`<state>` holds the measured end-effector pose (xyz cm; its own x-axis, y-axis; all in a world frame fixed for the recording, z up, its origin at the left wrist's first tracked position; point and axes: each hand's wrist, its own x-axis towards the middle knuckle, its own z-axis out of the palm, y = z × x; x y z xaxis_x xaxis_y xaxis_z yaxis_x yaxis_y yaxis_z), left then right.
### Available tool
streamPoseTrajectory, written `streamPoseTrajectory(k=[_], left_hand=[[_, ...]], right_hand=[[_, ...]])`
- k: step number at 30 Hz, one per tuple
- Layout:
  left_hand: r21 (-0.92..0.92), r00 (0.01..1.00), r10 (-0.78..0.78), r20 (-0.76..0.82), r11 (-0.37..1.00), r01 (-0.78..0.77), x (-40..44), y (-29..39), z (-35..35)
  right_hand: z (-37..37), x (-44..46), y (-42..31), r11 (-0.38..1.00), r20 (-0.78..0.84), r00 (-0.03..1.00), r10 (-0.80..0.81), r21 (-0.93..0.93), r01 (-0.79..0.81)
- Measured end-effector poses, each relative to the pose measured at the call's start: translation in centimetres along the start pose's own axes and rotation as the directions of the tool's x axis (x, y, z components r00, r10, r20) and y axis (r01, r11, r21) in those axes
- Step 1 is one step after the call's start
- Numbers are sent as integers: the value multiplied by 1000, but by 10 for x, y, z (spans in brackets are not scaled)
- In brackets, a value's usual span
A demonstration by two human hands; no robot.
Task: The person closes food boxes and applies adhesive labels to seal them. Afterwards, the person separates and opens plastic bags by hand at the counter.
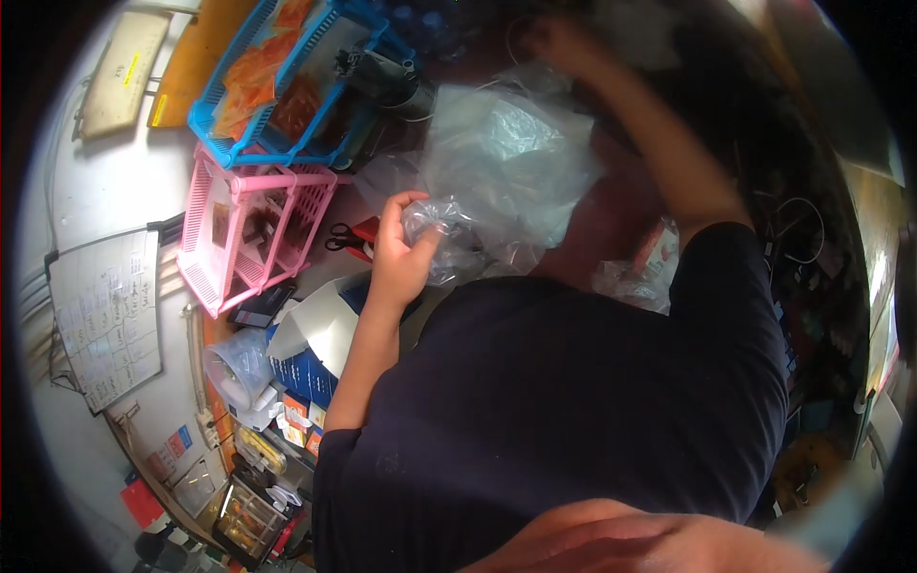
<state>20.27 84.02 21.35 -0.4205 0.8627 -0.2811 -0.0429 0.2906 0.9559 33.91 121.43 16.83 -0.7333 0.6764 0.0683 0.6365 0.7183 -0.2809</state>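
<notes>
My left hand (403, 250) is closed on a crumpled piece of clear plastic bag (444, 224), its thumb pressed over the film. Just beyond it, a larger clear plastic bag (511, 143) lies spread on the dark red tabletop (611, 205). My right hand (557, 46) is stretched to the far side, above the top edge of that bag. Shadow and motion blur smear its fingers, so what they hold, if anything, does not show. A thin pale loop (514, 40) curves beside it. Scissors (346, 237) with black handles lie left of my left hand.
A blue basket (229, 153) with orange packets stands on a pink rack (258, 186) at the left. Nearer me are an open blue-and-white box (320, 329) and a clear plastic container (239, 363). More crumpled plastic (635, 279) lies by my right side.
</notes>
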Motion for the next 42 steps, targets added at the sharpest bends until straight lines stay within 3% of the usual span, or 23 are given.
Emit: streamPoseTrajectory(k=[1,3,5,7,8,10,12,13,14,15,17,18,19,21,25,29,30,33,37,38,41,42], left_hand=[[3,1000,9,12,1000,-9,2,0,4],[39,999,22,36,999,-24,4,1,9],[108,998,28,62,994,-35,5,6,10],[189,997,35,66,981,-47,4,10,4],[225,997,31,67,973,-45,0,11,2],[112,991,18,135,993,-34,-1,19,-6],[-5,977,9,213,1000,-8,3,32,-15],[-63,967,1,253,998,15,8,39,-19],[-120,956,-4,292,992,41,13,46,-20],[-35,968,53,245,998,-46,18,54,-18],[147,970,177,164,968,-202,29,68,-9],[142,966,258,21,956,-258,32,70,5],[218,937,348,46,911,-349,36,75,14],[359,853,508,120,779,-515,40,87,31],[47,977,190,95,980,-195,40,87,56],[-195,982,133,137,975,-105,41,78,40],[-230,984,100,147,971,-64,41,77,36],[-319,987,40,153,948,11,41,73,27],[-366,994,21,106,930,19,45,71,22],[-372,995,8,96,928,29,45,72,21],[-350,986,1,168,935,59,44,71,18],[-287,987,61,148,958,-16,43,72,19]], right_hand=[[43,6,7,990,94,989,-113,-80,120],[122,-11,22,963,-99,984,-148,-241,120],[137,-12,37,967,-105,990,-93,-248,65],[114,3,40,992,81,996,48,-119,-38],[99,2,37,976,39,987,155,148,-159],[51,-13,21,710,44,923,381,626,-323],[52,-23,36,373,20,899,438,906,-202],[37,-29,29,177,16,885,466,978,-110],[23,-39,20,94,63,893,445,989,-116],[-27,-65,-24,11,109,902,418,992,-124],[-59,-95,-63,-81,160,947,280,987,-142],[-58,-102,-69,-88,161,972,171,985,-147],[-58,-108,-76,-96,157,986,59,984,-151],[-61,-117,-96,104,158,987,33,981,-161],[-76,-133,-112,335,196,980,-36,926,-173],[-80,-138,-106,182,200,977,-70,966,-185],[-71,-135,-102,188,108,989,-104,978,-88],[-64,-134,-91,226,122,990,-74,969,-102],[-74,-139,-113,95,86,996,27,992,-88],[-73,-141,-115,120,93,995,-27,989,-89],[-70,-145,-123,381,66,978,-197,925,14],[-63,-138,-112,415,178,954,-243,907,-64]])
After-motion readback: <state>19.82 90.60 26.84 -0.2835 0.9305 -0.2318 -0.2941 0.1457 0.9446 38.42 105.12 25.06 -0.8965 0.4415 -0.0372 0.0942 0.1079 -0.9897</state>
